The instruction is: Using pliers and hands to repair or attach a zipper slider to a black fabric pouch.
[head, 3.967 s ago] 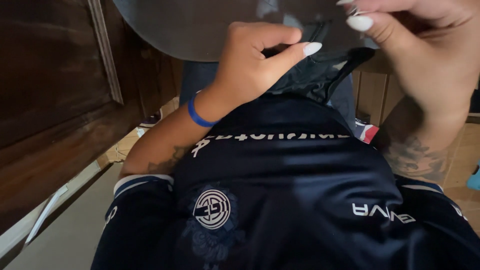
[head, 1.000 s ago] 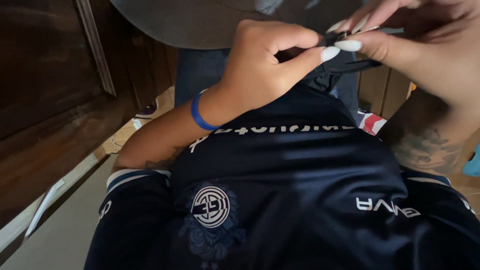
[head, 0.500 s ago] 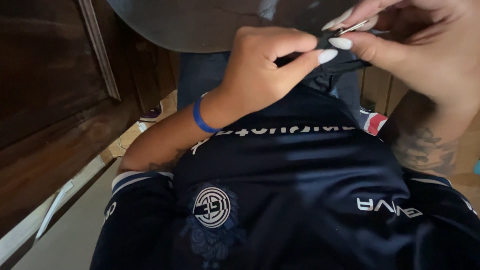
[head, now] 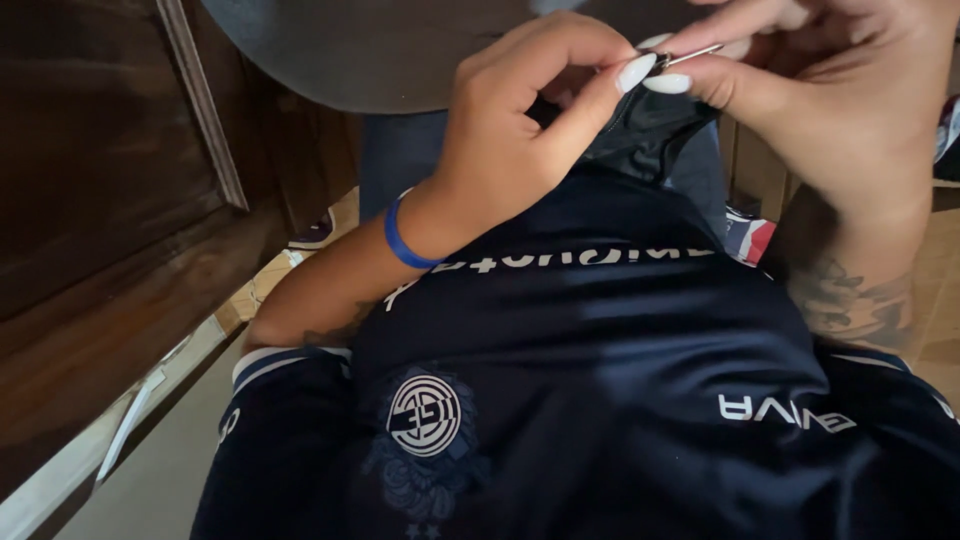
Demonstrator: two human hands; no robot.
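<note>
— What has the left hand (head: 510,130) got?

— Its grip is pinched on dark cloth (head: 650,130); the needle (head: 690,54) lies just at two o'clock from its thumb.

— And the right hand (head: 830,100)?

— Clamped on the needle, whose long axis runs eight to two o'clock, above the jersey (head: 600,380).

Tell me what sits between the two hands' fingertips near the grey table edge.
In the head view, a thin metal needle-like piece is pinched between the left hand and right hand, above bunched dark fabric.

A thin silvery needle (head: 690,55) (mostly hidden) lies nearly level, pinched above bunched dark fabric (head: 650,135).
</note>
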